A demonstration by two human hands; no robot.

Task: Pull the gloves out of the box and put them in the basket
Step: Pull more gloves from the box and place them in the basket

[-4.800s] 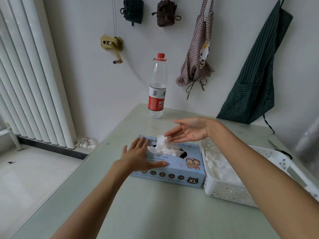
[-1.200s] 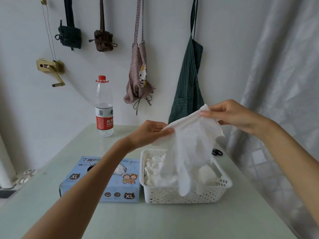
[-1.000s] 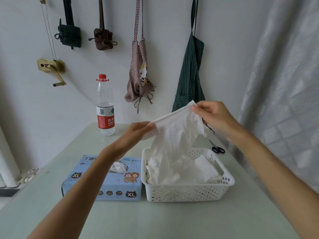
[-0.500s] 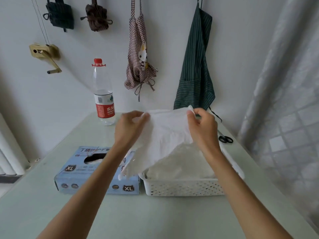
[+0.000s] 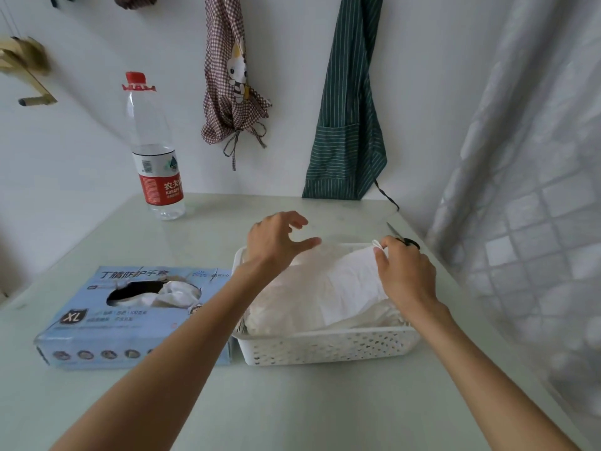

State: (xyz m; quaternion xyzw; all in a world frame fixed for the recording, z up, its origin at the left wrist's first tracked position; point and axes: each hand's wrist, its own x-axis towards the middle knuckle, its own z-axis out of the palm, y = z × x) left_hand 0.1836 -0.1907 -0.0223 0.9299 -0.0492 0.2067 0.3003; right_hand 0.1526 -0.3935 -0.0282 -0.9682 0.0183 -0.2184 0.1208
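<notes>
A white glove [image 5: 344, 281] lies spread across the heap already in the white basket [image 5: 325, 348], which sits on the table [image 5: 292, 405] touching the right end of the blue glove box [image 5: 130, 323]. The right hand [image 5: 405, 271] pinches the glove's far corner between thumb and fingertips, just above the basket's back rim, while the left hand [image 5: 276, 244] hovers over the basket's left part with its fingers spread and loosely bent, holding nothing. The likeliest trouble, as I judge it, is the thin glove clinging to the right fingers on release and lifting back out, or its loose edge sliding over the rim, since the pile looks heaped close to the top. The next glove [image 5: 177, 292] pokes up from the box's oval opening; a hasty tug there could drag several out together or shift the light box, as neither hand steadies it. Scissors [image 5: 403, 239] lie right behind the right hand, and a water bottle [image 5: 156, 151] stands further back, well apart from both hands.
</notes>
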